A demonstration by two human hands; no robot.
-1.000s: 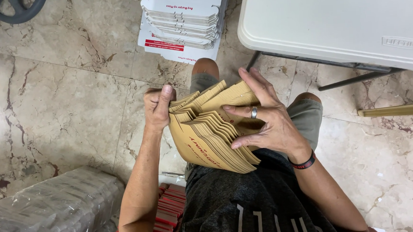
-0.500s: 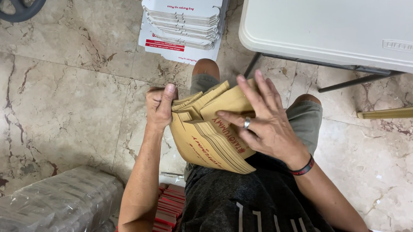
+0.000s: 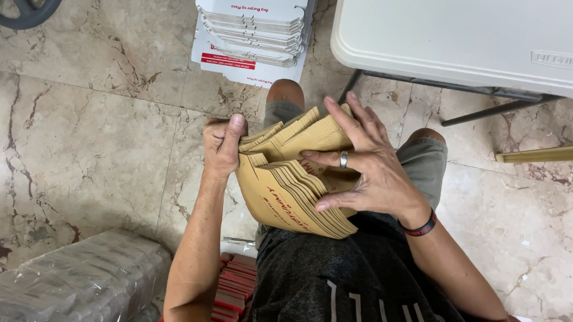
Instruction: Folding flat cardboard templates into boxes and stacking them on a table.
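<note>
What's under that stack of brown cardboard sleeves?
The sleeves rest on the person's lap: grey shorts and knees show around them. The left hand grips one edge; the right hand lies on top. Directly beneath is hidden.

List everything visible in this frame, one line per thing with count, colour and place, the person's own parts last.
flat paper sleeves: one stack, count unclear, brown with red print, on the lap between both hands
flat cartons: one stack, white with red print, floor at top centre
folding table: one, white top on dark legs, top right
wrapped bundle: one, clear plastic, bottom left
wheel-like object: one, dark grey, top left, cut off
floor: beige marble tiles
left hand: grips the stack's left edge
right hand: spread flat on the stack, ring and dark wristband
</note>
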